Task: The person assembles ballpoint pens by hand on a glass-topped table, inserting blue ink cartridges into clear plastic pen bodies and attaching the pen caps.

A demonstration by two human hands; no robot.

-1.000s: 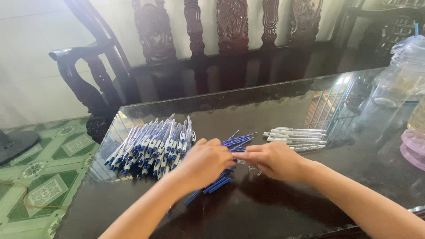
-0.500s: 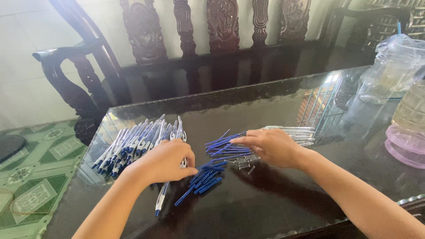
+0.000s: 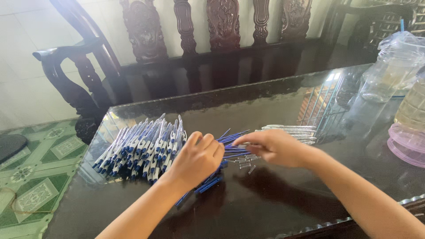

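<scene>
Left hand [image 3: 197, 157] is resting curled at the edge of the pile of blue-and-white pens [image 3: 141, 148] on the glass-topped bench [image 3: 265, 208]. Right hand [image 3: 274, 146] is pinching a thin white part over the loose blue refills [image 3: 232, 144], small springs [image 3: 245, 161] lying just beside. Clear pen barrels [image 3: 290, 129] are sitting beyond the right hand.

I see a dark glossy tabletop [image 3: 274, 208] with a carved dark wooden bench [image 3: 221, 40] behind it. At the right edge stand a clear plastic jug [image 3: 394, 66] and a pink-lidded container [image 3: 405, 148]. Off to the left lies green patterned floor tile [image 3: 40, 177].
</scene>
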